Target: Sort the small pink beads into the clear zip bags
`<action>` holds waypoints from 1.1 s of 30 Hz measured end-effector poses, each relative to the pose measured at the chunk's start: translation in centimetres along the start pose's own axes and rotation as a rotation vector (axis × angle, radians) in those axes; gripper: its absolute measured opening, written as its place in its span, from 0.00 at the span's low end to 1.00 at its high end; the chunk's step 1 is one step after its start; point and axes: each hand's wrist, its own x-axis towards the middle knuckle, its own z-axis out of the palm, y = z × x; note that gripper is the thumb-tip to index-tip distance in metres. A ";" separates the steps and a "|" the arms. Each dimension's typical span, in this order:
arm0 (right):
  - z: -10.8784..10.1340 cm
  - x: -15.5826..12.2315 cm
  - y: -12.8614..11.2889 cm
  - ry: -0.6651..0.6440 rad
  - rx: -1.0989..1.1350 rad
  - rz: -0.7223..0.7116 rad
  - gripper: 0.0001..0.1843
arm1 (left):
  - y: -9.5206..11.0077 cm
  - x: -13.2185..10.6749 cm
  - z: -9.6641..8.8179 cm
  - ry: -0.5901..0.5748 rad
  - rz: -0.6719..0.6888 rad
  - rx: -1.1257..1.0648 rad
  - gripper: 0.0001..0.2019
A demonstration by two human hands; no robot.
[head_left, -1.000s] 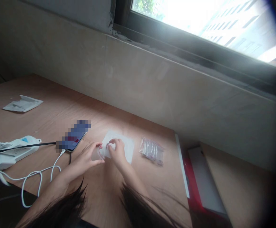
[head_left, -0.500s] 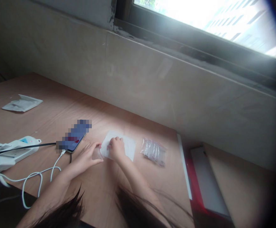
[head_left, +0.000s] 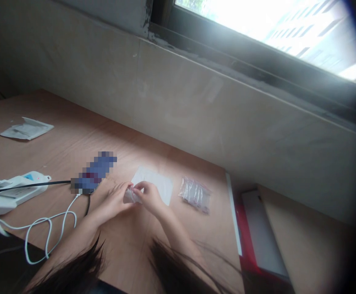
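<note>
Both my hands meet over the wooden table (head_left: 74, 143). My left hand (head_left: 114, 202) and my right hand (head_left: 149, 197) pinch a small clear plastic bag (head_left: 131, 196) between their fingertips, just above the table. A white sheet of paper (head_left: 156, 183) lies flat right behind the hands. To the right of it lies another clear bag (head_left: 195, 193) with small pieces inside. What the held bag contains is too small to tell.
A phone (head_left: 93, 176) lies left of my hands, with a white cable (head_left: 47, 222) looping toward the table's front edge. A white power strip (head_left: 9, 194) sits at far left. A torn white packet (head_left: 26, 129) lies far left. Red and white boards (head_left: 262, 237) stand right.
My right hand came off the white paper and joined my left hand on the small bag, which is now lifted and pinched by both. The view shifted slightly.
</note>
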 end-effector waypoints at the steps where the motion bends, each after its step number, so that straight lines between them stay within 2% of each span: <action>1: 0.1 -0.1 -0.1 -0.027 0.055 -0.005 0.08 | 0.1 0.0 0.1 -0.003 -0.002 -0.001 0.23; 3: 0.4 0.0 0.2 0.031 0.065 0.038 0.08 | -0.1 0.0 0.2 -0.014 0.021 0.015 0.23; 6: 0.7 0.7 1.2 0.231 -0.091 0.103 0.06 | -1.0 0.1 0.3 0.002 0.051 0.034 0.25; 8: 1.0 1.1 1.9 0.274 -0.203 0.097 0.05 | -1.4 0.2 0.2 0.010 0.059 0.047 0.26; 12: 1.6 1.1 2.4 0.242 -0.298 0.077 0.05 | -1.4 0.2 -0.3 -0.004 0.060 0.075 0.26; 15: 1.8 0.9 2.2 0.223 -0.309 0.089 0.07 | -0.9 0.0 -0.5 -0.026 0.048 0.089 0.25; 20: 1.7 1.0 2.1 0.225 -0.289 0.020 0.10 | -0.5 0.0 -0.6 -0.041 0.023 0.116 0.25; 25: 2.0 1.5 2.4 0.162 -0.274 -0.017 0.05 | -0.2 0.2 -0.9 -0.038 0.021 0.154 0.24; 33: 1.8 1.8 3.3 0.239 -0.256 0.050 0.04 | -1.2 0.6 -0.4 -0.031 -0.003 0.162 0.26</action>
